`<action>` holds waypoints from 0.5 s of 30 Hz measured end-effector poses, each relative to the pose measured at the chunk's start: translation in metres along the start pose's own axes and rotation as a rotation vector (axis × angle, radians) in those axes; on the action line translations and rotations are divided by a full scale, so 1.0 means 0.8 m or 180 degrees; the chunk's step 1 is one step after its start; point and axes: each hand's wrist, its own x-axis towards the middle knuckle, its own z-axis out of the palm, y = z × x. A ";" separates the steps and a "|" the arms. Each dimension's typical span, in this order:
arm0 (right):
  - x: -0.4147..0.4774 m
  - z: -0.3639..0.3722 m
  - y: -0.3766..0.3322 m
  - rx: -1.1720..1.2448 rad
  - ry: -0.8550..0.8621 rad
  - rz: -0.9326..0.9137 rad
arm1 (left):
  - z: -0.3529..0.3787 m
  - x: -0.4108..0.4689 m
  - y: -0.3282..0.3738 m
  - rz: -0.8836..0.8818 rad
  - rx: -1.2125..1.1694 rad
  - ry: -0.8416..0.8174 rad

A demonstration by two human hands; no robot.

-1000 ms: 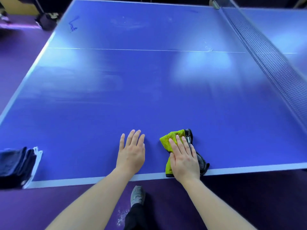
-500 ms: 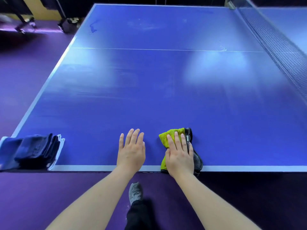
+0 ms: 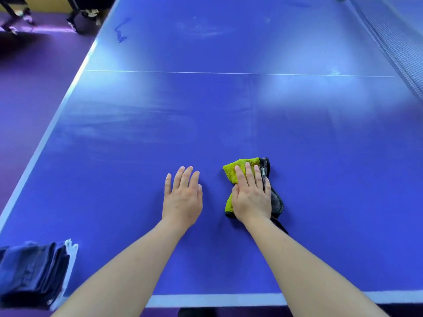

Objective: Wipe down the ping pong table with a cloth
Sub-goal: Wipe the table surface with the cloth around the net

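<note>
Here the right hand (image 3: 251,199) lies flat on the yellow-and-grey cloth (image 3: 232,171), its fingers (image 3: 249,173) straight and close together, pressing it onto the blue counter (image 3: 229,115). Just left of those fingers, the left hand (image 3: 183,199) rests palm-down on the counter, fingers slightly apart, clear of the cloth.

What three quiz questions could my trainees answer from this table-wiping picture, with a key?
1. True or false: the right hand lies flat on the yellow-and-grey cloth.
2. The left hand rests on: A the bare table; B the cloth; C a paddle.
3. Fill in: the folded blue towels sit at the table's near-____ corner.
Key: 1 true; 2 A; 3 left.
</note>
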 end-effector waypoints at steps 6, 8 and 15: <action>0.120 0.000 -0.011 -0.0053 -0.0042 0.0145 | 0.004 0.121 -0.035 0.0103 0.0038 -0.0065; 0.157 -0.001 -0.013 -0.0071 -0.0033 0.0181 | 0.007 0.162 -0.041 0.0128 0.0013 -0.0088; 0.272 -0.004 -0.010 -0.0071 -0.0021 0.0247 | 0.022 0.274 -0.041 0.0168 -0.0105 -0.0088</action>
